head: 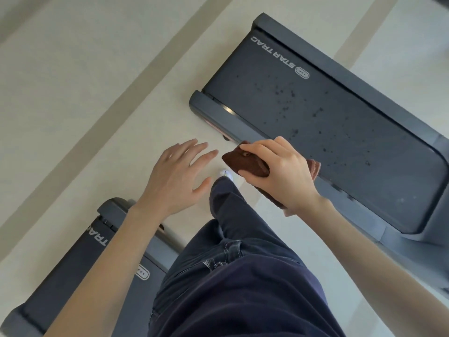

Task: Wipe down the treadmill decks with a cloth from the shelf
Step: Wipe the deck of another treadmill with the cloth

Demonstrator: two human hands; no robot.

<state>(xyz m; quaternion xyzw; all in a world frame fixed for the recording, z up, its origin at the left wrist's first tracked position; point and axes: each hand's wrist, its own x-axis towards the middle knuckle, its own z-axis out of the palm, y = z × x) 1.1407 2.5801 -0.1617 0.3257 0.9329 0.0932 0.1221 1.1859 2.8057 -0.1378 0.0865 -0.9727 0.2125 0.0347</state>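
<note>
- The folded dark-red cloth (245, 164) is gripped in the right hand (281, 173), fingers curled over its top and thumb beneath. It hangs over the near side rail (233, 127) of the right-hand Star Trac treadmill, and I cannot tell whether it touches the rail.
- The step in hand looks like bringing the cloth onto that treadmill's belt (328, 122), which is sprinkled with dark specks.
- To do it well, lay the cloth flat under the palm and wipe in long, overlapping strokes along the belt. Start with the speckled middle patch, then do the rails.
- The left hand (177, 176) holds nothing, its fingers spread wide above the floor. It could brace on the rail.
- A second Star Trac treadmill (80, 271) lies at lower left, well apart from the first.
- The pale floor (73, 93) carries tan stripes. A dark trouser leg (230, 263) and a white shoe (226, 173) stand between the two machines.
</note>
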